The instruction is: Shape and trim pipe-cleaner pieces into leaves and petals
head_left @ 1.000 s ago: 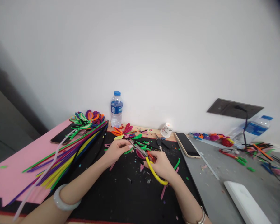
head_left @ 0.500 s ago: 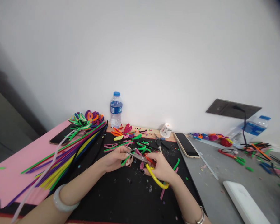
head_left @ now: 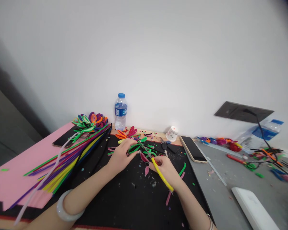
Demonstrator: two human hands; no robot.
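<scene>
Item, right hand (head_left: 167, 171): closed around the scissors (head_left: 156, 166), yellow handle outermost, metal blades angled up and away over the pile; whether they are parted, I cannot tell from where I stand. Item, left hand (head_left: 122, 155): palm down, fingers bent, tips over the green fuzzy strips (head_left: 135, 148) just left of the blades; whether it pinches one, I cannot tell. Item, strips: lying loose towards the far side of the black mat (head_left: 124, 199) on the table, beneath and between both hands. Item, dark pink loop (head_left: 144, 157): just beside the blades, nearer the person. Item, pale pink piece (head_left: 147, 171): apart, close to the right hand. Handling notes, in my judgement: a single strip is best lifted clear of its neighbours, so that nothing else slips between the edges; pinched near the cut, with fingertips off the blade line; set deep towards the pivot, since fuzzy stems likely hide a stiff core; then cut in one firm close.
</scene>
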